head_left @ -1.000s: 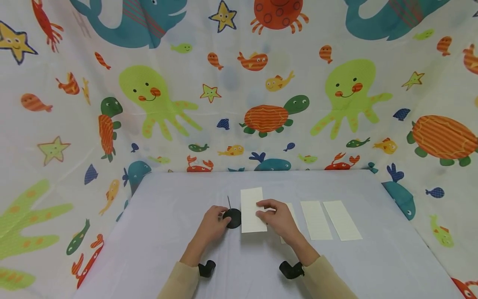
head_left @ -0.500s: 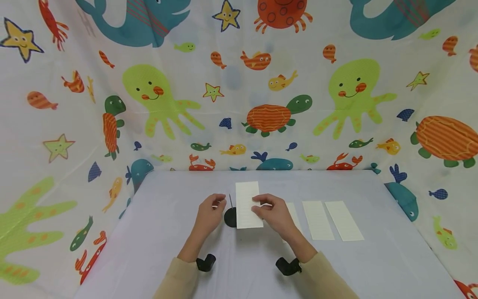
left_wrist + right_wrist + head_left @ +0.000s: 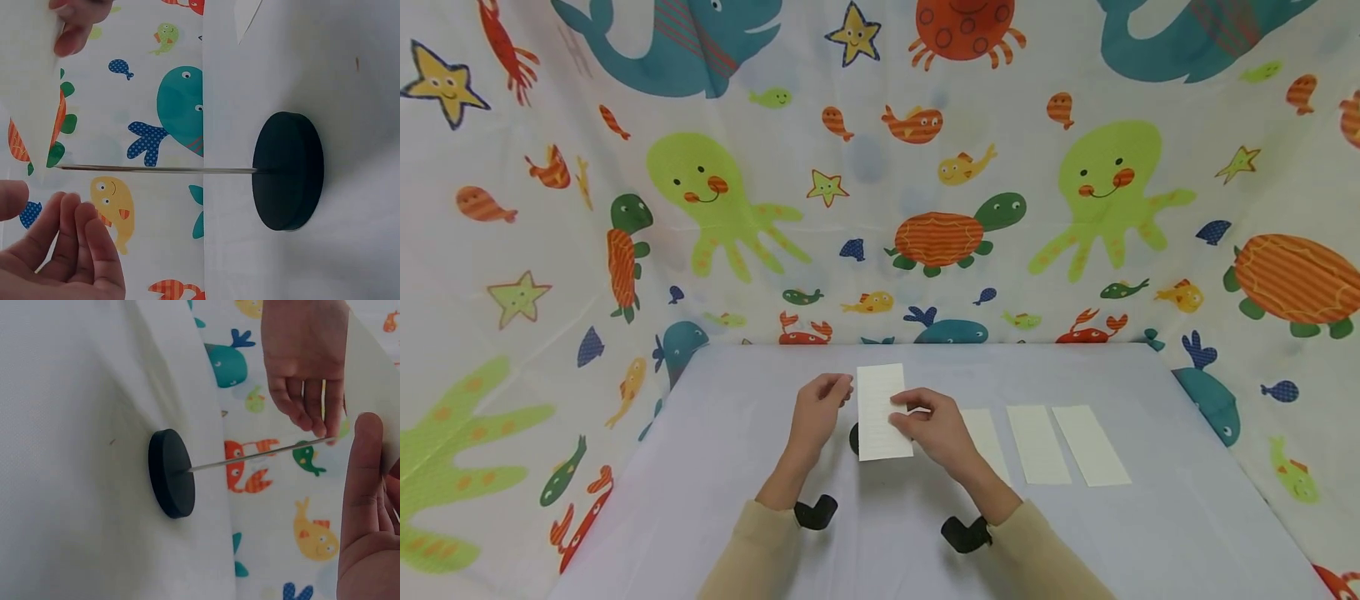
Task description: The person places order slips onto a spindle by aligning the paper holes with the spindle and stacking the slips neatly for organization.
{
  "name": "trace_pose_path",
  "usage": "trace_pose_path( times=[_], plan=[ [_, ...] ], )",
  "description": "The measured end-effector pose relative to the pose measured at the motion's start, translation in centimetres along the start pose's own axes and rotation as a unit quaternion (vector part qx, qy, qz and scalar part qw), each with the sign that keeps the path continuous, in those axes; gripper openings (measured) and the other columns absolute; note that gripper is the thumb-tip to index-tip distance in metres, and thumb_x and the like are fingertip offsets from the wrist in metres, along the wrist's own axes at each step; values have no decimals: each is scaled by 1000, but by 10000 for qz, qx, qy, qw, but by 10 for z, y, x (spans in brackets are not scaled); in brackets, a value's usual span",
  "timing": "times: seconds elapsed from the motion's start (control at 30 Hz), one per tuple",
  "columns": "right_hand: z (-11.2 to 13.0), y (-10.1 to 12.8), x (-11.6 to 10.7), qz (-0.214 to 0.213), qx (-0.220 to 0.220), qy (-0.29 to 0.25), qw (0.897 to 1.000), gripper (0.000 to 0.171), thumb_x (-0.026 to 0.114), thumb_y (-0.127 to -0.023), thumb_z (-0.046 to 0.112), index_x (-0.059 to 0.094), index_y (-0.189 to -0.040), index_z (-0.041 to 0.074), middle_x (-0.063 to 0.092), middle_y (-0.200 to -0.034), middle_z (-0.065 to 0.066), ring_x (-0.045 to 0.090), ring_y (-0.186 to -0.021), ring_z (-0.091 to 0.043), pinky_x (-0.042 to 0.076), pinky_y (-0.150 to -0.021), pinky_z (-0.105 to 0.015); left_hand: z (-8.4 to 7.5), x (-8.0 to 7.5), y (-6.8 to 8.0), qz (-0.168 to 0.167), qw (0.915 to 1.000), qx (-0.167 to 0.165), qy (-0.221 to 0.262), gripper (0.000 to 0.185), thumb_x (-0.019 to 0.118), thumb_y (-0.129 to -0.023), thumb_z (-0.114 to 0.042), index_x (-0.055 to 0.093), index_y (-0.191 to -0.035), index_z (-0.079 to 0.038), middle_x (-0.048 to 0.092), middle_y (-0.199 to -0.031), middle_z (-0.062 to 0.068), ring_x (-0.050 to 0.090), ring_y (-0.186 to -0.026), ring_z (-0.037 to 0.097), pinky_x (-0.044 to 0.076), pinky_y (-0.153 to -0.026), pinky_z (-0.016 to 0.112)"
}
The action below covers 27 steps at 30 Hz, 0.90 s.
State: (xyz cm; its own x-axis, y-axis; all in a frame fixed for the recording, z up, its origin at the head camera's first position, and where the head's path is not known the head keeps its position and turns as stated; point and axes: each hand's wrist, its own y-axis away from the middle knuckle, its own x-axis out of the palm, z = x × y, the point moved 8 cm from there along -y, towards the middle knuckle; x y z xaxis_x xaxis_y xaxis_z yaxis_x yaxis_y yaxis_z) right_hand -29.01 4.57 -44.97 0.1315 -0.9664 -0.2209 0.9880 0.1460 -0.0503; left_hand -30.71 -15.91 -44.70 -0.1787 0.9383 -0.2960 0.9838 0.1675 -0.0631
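My right hand (image 3: pixel 940 435) pinches a cream paper slip (image 3: pixel 877 398) by its right edge. In the head view the slip stands raised in front of a paper spike with a round black base (image 3: pixel 289 172), hiding most of it. Upright, the thin metal rod (image 3: pixel 162 170) rises from that base, its tip just below the slip's lower edge in the left wrist view. My left hand (image 3: pixel 816 418) holds nothing; its loosely bent fingers (image 3: pixel 94 240) are beside the rod's tip and the slip's left edge. Whether the tip touches the paper I cannot tell.
Three more paper slips lie on the white table to the right: one (image 3: pixel 985 437) partly behind my right hand, a middle one (image 3: pixel 1038 444) and an outer one (image 3: pixel 1091 445). A curtain (image 3: pixel 865 200) printed with sea animals hangs behind the table.
My left hand has let go of the black base and risen up beside the rod's tip. The right hand has carried the slip leftward, over the spike in the head view.
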Motion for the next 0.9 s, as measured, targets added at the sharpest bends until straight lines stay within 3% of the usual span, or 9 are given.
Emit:
trace_pose_path(
  times=[0.4,0.9],
  plan=[
    [-6,-2,10,203,151,51,9997,25,79,-90,21,75,-113,11,62,-106,-8,62,-80,-21,54,-72,-30,5,5,-9,89,9989,-415,-209,32,64,-100,-38,73,-106,-8,66,-96,6,59,-91,23,48,-82,36],
    [-9,0,16,287,149,94,9994,25,78,-90,19,74,-113,10,61,-104,-9,60,-80,-20,52,-69,-28,12,7,-8,-71,9990,-237,-359,28,64,-101,-35,72,-106,-8,66,-93,5,59,-87,21,49,-77,33]
  ],
)
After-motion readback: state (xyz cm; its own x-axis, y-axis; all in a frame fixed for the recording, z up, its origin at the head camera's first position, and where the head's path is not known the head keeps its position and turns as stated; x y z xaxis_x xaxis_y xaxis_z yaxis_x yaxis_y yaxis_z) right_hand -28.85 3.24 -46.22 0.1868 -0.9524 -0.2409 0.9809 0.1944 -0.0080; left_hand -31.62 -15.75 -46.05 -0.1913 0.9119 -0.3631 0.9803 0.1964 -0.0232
